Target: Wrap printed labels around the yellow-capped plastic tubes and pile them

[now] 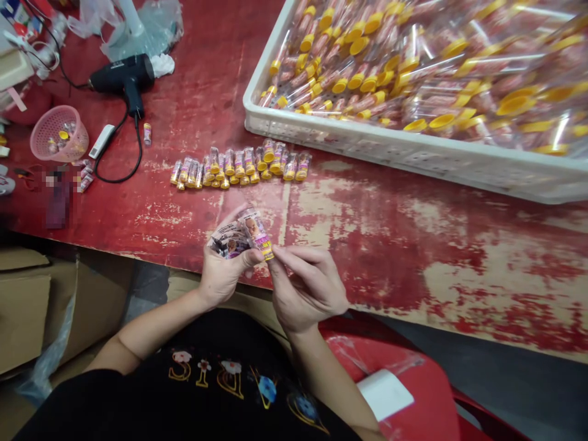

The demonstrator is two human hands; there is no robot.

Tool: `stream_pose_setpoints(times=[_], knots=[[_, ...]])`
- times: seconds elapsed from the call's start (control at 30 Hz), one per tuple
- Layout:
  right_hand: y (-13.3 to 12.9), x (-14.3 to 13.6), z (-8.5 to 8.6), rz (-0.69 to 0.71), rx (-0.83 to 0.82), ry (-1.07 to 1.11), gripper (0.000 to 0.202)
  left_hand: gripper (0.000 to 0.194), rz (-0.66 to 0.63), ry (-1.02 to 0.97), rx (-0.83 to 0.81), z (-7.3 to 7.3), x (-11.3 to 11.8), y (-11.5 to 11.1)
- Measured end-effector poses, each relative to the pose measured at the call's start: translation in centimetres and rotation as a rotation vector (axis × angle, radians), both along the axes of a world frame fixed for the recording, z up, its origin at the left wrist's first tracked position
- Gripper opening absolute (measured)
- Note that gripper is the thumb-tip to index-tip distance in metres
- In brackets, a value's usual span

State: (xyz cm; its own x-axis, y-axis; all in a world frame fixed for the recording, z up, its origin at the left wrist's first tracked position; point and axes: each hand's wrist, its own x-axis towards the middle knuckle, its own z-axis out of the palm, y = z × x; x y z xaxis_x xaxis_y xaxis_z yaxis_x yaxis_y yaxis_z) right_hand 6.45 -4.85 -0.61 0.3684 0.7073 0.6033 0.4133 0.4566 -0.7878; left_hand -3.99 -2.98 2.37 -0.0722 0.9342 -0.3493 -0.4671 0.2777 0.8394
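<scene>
Over the table's near edge, my left hand (219, 275) is closed on a fanned bunch of printed plastic labels (226, 237). One label (255, 231) with a picture, pink lettering and a yellow lower end stands out at the front of the bunch. Thumb and fingers of my right hand (313, 291) pinch the low yellow end of that front label. Whether a tube sits inside it I cannot tell. Just beyond my hands, several small labelled tubes with yellow caps (239, 164) lie in a row.
A white crate (367, 138) full of clear tubes with yellow caps fills the back right. To the left lie a black heat gun (123, 75) with its cord, a pink basket (55, 122) and a single tube (147, 133). A red chair (413, 392) stands below the worn red table (367, 245).
</scene>
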Motion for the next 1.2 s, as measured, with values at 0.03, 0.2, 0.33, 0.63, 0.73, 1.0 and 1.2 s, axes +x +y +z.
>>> stream_pose_setpoints(times=[0.03,0.2,0.33,0.63,0.73,1.0,1.2], knots=[[0.0,-0.1,0.0,-0.005,-0.006,-0.007,0.044,0.081,0.005,-0.009,-0.006,-0.1,-0.1,0.0],[0.7,-0.9,-0.6,0.041,-0.033,0.025,0.039,0.070,0.052,-0.103,-0.012,-0.9,-1.0,0.7],[5.3,-3.1,-2.6,0.136,-0.079,0.019,0.020,0.062,0.215,-0.188,-0.125,-2.3,-3.2,2.0],[16.9,-9.1,-5.0,0.266,-0.220,-0.444,0.016,0.045,0.455,-0.259,-0.169,-4.7,-8.6,2.9],[13.1,-7.9,-3.8,0.384,-0.262,-0.281,0.016,0.044,0.492,-0.301,-0.159,-4.4,-8.6,3.3],[6.5,-4.4,-3.3,0.617,-0.614,0.134,0.018,0.025,0.397,-0.392,-0.198,-3.8,-4.9,4.0],[6.8,-0.9,-2.6,0.560,-0.558,0.138,0.012,0.050,0.314,-0.253,-0.121,-3.3,-2.5,3.2]])
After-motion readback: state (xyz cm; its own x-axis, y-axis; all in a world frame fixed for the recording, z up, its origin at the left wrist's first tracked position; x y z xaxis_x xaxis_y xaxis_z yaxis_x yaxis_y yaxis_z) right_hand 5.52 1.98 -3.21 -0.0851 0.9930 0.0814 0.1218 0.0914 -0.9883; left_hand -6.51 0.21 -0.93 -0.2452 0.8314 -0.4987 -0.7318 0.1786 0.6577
